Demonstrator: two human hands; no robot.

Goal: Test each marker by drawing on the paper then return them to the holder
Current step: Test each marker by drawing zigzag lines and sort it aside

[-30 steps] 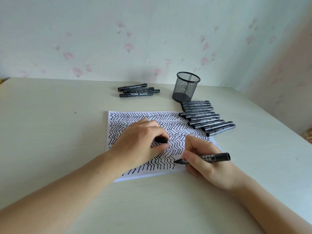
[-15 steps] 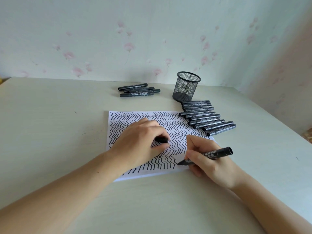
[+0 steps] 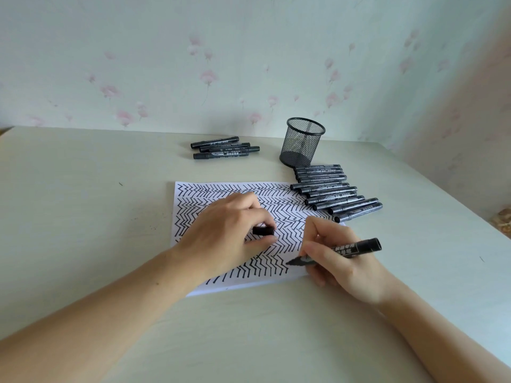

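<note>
A white paper covered in black zigzag lines lies in the middle of the table. My right hand grips an uncapped black marker, its tip touching the paper's lower right area. My left hand rests on the paper and pinches the marker's black cap. A black mesh holder stands upright beyond the paper and looks empty. Several capped markers lie in a row right of the paper, below the holder. Three more markers lie left of the holder.
The pale table meets a floral wallpapered wall at the back. Its right edge runs diagonally beside another wall. The near part of the table holds only my forearms.
My right hand has shifted slightly right along the bottom row, the marker tilting and adding strokes. My left hand stays still with the cap.
</note>
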